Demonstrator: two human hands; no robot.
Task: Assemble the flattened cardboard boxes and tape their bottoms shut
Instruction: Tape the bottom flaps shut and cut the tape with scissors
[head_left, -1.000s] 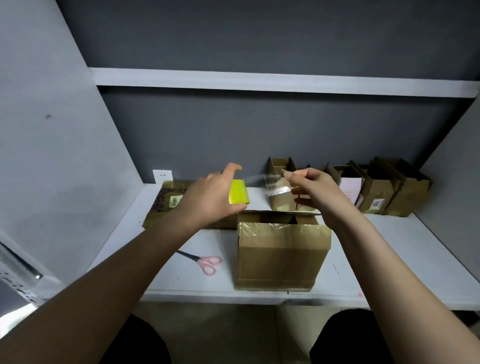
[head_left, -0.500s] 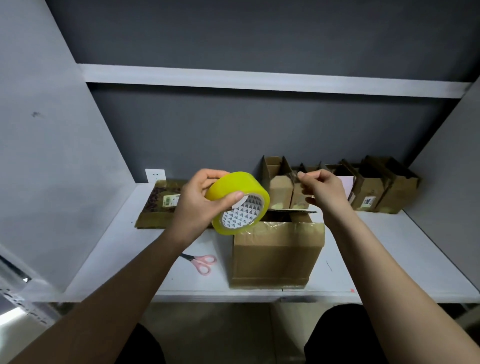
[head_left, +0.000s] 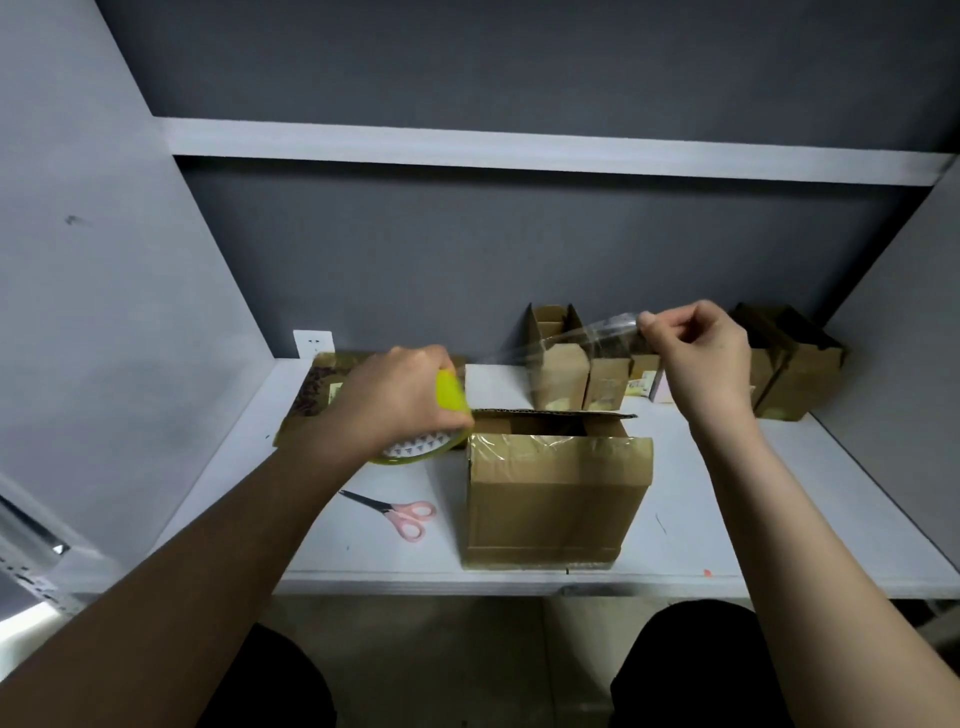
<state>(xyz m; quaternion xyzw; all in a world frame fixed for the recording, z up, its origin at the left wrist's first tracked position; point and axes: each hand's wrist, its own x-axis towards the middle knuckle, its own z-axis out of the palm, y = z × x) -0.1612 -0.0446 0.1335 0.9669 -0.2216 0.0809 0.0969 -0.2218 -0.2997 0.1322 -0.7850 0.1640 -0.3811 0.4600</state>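
A brown cardboard box (head_left: 556, 499) stands at the front of the white table (head_left: 727, 519), with clear tape across its upper edge. My left hand (head_left: 395, 400) grips a yellow roll of clear tape (head_left: 449, 397) just left of the box's top. My right hand (head_left: 696, 348) pinches the free end of the clear tape strip (head_left: 587, 340), which is stretched from the roll up and to the right above the box.
Pink-handled scissors (head_left: 400, 512) lie on the table left of the box. Several assembled small boxes (head_left: 561, 364) line the back wall. A flattened cardboard piece (head_left: 311, 395) lies at the back left. A shelf (head_left: 519, 150) runs overhead.
My hands have pulled apart: the left lowered the roll beside the box and turned it, the right moved up and right, drawing out a long strip of tape.
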